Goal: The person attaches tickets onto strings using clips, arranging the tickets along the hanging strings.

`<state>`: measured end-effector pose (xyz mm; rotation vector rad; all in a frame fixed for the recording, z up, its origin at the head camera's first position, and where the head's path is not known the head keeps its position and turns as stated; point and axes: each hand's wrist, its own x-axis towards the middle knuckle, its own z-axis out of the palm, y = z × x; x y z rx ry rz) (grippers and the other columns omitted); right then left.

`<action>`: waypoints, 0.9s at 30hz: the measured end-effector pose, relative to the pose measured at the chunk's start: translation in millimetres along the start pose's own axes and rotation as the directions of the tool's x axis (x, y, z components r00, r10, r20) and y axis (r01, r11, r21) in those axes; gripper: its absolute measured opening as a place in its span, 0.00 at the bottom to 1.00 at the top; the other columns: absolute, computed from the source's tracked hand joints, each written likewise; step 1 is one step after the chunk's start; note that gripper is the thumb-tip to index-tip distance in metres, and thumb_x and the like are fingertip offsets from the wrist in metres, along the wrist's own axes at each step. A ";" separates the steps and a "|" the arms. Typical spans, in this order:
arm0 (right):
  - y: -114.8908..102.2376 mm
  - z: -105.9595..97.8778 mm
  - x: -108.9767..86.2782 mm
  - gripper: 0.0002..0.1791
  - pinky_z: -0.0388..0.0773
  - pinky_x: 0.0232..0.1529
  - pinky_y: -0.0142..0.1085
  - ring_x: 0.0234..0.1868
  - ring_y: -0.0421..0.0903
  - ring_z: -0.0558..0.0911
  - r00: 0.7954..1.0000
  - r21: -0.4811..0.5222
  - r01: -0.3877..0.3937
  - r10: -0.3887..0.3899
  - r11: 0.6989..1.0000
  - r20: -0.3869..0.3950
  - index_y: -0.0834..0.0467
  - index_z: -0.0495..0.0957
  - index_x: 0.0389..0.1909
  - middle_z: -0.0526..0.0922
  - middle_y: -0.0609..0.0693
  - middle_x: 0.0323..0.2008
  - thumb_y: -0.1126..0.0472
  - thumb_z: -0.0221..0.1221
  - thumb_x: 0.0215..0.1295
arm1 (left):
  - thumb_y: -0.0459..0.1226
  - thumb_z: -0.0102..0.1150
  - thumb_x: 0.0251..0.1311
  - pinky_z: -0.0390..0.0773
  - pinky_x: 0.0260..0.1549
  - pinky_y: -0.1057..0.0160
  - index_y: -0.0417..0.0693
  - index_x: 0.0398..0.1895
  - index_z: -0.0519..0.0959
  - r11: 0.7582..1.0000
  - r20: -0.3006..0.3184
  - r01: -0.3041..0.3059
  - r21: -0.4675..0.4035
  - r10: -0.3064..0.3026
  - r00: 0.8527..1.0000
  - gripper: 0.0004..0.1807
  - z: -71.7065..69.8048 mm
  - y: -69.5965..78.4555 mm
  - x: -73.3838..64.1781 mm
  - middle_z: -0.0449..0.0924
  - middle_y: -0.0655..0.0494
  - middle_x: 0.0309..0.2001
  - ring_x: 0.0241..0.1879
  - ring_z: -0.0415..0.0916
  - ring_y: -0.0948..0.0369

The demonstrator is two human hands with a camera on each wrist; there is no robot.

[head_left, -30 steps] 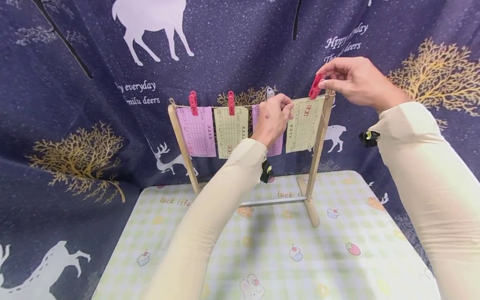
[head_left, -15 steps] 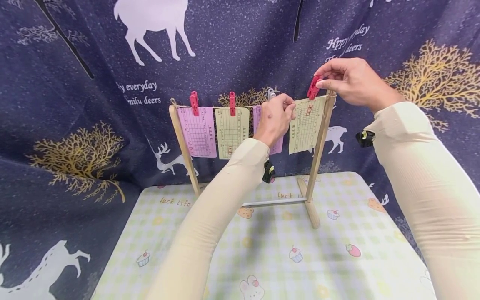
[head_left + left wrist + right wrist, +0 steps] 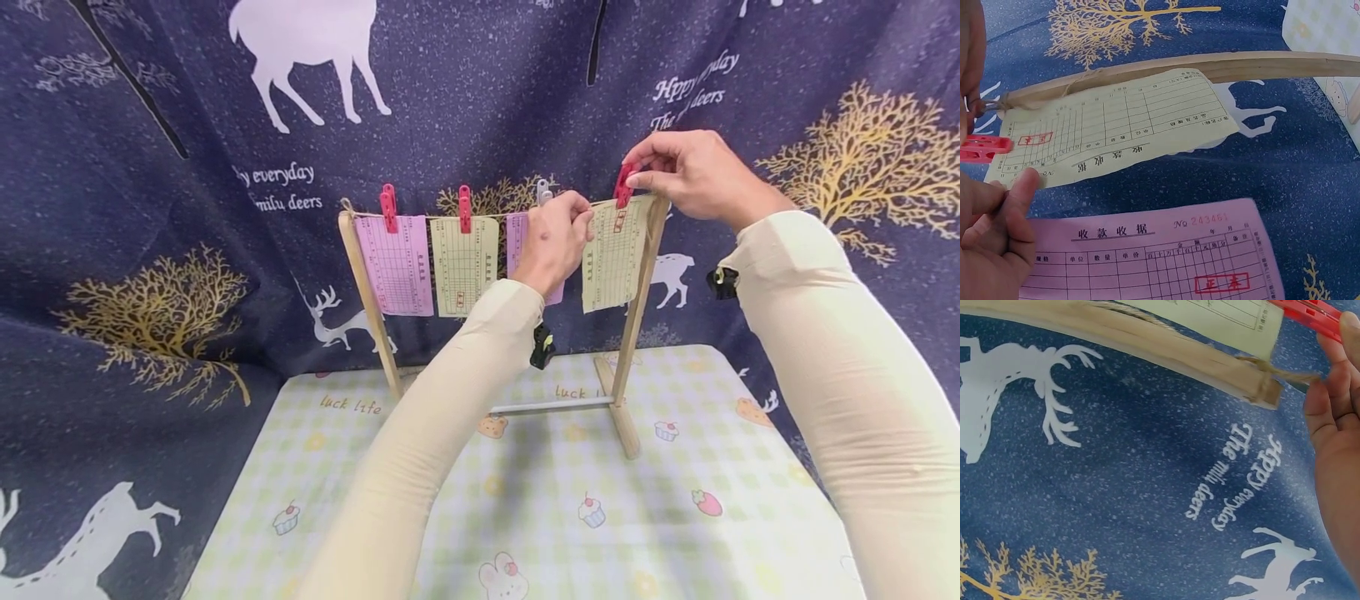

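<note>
My right hand [image 3: 693, 175] pinches a red clothespin [image 3: 624, 187] at the top edge of a yellow receipt [image 3: 617, 260]. This receipt hangs at the right end of a string, beside the wooden post [image 3: 643, 287]. The thumb and fingertips of my left hand [image 3: 553, 237] pinch the receipt's upper left corner, as the left wrist view also shows. Behind that hand, a pink receipt [image 3: 516, 237] is partly hidden, with a grey clothespin [image 3: 543, 192] above it. In the right wrist view the red clothespin [image 3: 1315, 314] points over the yellow paper.
Further left on the string [image 3: 442, 217], a pink receipt [image 3: 395, 265] and another yellow receipt [image 3: 463, 267] hang from red clothespins. The wooden frame stands on a checked tablecloth [image 3: 540, 492], a white bar [image 3: 555, 406] joining its feet. A deer-print cloth [image 3: 480, 100] hangs behind.
My right hand has moved down and slightly left, lowering the red clothespin onto the receipt's top edge. My left hand and the yellow receipt have shifted a little to the right.
</note>
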<state>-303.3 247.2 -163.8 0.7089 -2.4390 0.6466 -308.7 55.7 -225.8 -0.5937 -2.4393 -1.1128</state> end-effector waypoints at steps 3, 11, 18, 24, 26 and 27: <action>1.9 3.4 -1.6 0.08 0.63 0.27 0.27 0.24 0.35 0.70 1.000 -0.014 0.005 -0.005 1.000 0.006 0.63 0.84 0.43 0.78 0.48 0.24 0.65 0.67 0.64 | 0.36 0.54 0.73 0.72 0.31 0.75 0.44 0.42 0.81 1.000 -0.006 -0.007 -0.008 0.007 1.000 0.07 1.2 -0.8 -0.4 0.85 0.57 0.31 0.31 0.80 0.66; 2.3 7.8 -2.5 0.12 0.64 0.33 0.34 0.33 0.44 0.71 0.998 -0.078 0.019 -0.014 0.997 0.057 0.62 0.83 0.48 0.80 0.56 0.32 0.64 0.66 0.65 | 0.36 0.53 0.74 0.74 0.32 0.74 0.45 0.41 0.81 0.998 -0.020 0.030 -0.052 -0.031 0.999 0.07 1.1 -2.1 -2.9 0.84 0.57 0.31 0.31 0.80 0.67; -1.8 5.7 -0.6 0.20 0.67 0.41 0.50 0.43 0.57 0.74 0.987 -0.135 -0.020 0.041 0.991 0.155 0.63 0.80 0.56 0.80 0.62 0.40 0.59 0.67 0.66 | 0.37 0.58 0.71 0.74 0.35 0.74 0.45 0.44 0.80 1.000 -0.073 0.014 0.002 -0.014 0.997 0.06 -0.4 -4.4 -5.5 0.87 0.56 0.38 0.34 0.81 0.66; -6.4 -0.5 -3.6 0.27 0.69 0.51 0.57 0.51 0.62 0.74 0.986 -0.117 -0.038 0.056 0.992 0.157 0.64 0.77 0.61 0.79 0.67 0.52 0.57 0.68 0.65 | 0.35 0.57 0.70 0.77 0.38 0.72 0.43 0.54 0.77 0.998 -0.075 -0.068 -0.004 0.068 0.995 0.12 -7.3 -5.6 -13.3 0.88 0.51 0.43 0.40 0.84 0.63; -7.9 -3.2 -6.9 0.28 0.68 0.51 0.58 0.52 0.62 0.73 0.990 -0.112 -0.034 0.049 0.993 0.135 0.64 0.76 0.63 0.78 0.67 0.55 0.57 0.68 0.65 | 0.34 0.56 0.69 0.78 0.39 0.71 0.42 0.56 0.76 0.995 -0.064 -0.101 -0.015 0.100 0.993 0.14 -11.4 -7.0 -17.9 0.87 0.48 0.44 0.41 0.85 0.63; -8.9 -4.5 -9.1 0.28 0.68 0.51 0.58 0.53 0.62 0.73 0.992 -0.111 -0.024 0.037 0.994 0.118 0.64 0.76 0.63 0.78 0.67 0.56 0.57 0.68 0.64 | 0.34 0.56 0.69 0.78 0.40 0.72 0.42 0.56 0.76 0.993 -0.054 -0.114 -0.016 0.113 0.992 0.14 -13.9 -8.1 -20.4 0.87 0.48 0.44 0.42 0.85 0.63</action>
